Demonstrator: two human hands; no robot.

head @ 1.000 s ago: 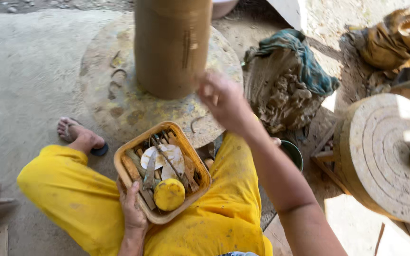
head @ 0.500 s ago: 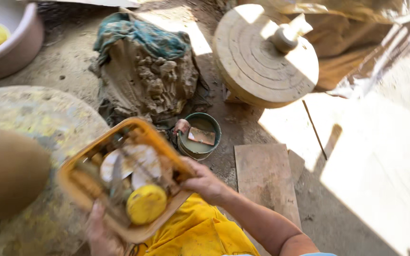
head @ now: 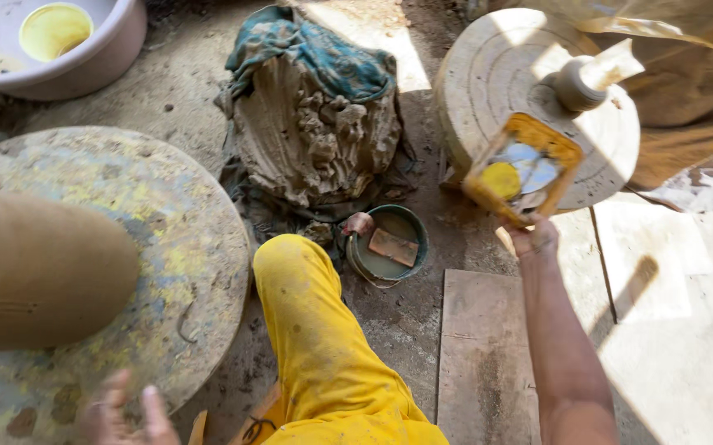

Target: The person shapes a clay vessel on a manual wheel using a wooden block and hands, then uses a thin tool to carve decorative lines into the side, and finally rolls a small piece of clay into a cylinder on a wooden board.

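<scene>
Head view, looking down at dirt floor (head: 686, 330) of a pottery workspace. Right hand (head: 534, 237) stretched forward, fingers closed on near edge of a small orange tray (head: 556, 146), tray held tilted in the air over the round stone wheel (head: 488, 74). Inside tray: yellow sponge-like lump (head: 501, 180) and pale flat pieces, blurred, hard to tell apart. Small knob-shaped clay piece (head: 581, 82) on wheel top just beyond the tray. Left hand (head: 121, 412) low at bottom edge, blurred, fingers spread wide, holding nothing, touching or just over near rim of large flat disc (head: 150, 239), cannot tell which. Tall brown clay cylinder (head: 35, 268) on that disc at left, close to camera. Yellow trouser leg (head: 323, 346) bent between disc and wooden board (head: 480, 354). Small green bowl (head: 389, 243) on floor just past the knee, reddish flat piece inside it. Big lump of grey clay (head: 315, 140) behind bowl, teal cloth (head: 332, 58) draped over top. Pinkish basin (head: 84, 58) top left with yellow cup (head: 54, 29) inside. Brown sheet (head: 686, 124) at far right, partly in sun.
</scene>
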